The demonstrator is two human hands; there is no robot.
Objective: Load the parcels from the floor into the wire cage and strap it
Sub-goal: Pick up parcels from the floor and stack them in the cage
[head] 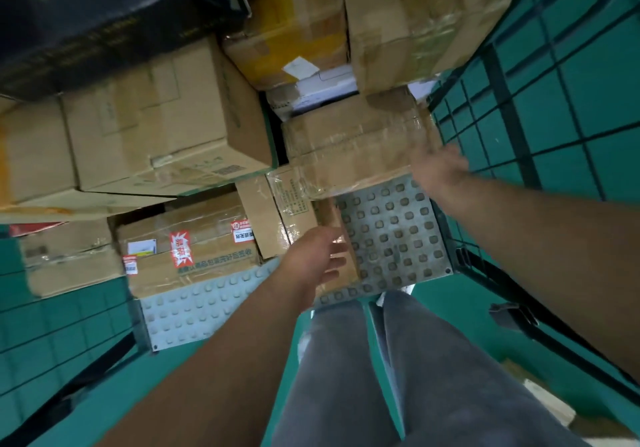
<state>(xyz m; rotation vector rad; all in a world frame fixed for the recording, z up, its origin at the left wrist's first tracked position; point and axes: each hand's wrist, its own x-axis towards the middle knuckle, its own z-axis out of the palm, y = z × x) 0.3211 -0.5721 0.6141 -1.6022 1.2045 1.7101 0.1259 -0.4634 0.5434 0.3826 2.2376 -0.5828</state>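
Flat right hand [438, 169] pushes the taped box [353, 148], apparently seating it against the cage [554, 100]; left hand [317, 256] nearby spreads open, empty.

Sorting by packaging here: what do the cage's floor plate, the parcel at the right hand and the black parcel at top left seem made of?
Floor plate: probably dull grey metal, with pressed studs and scuffs. Parcel at the right hand: brown cardboard under glossy clear tape, which wrinkles and shines. Black parcel: likely plastic film, creased and shiny.
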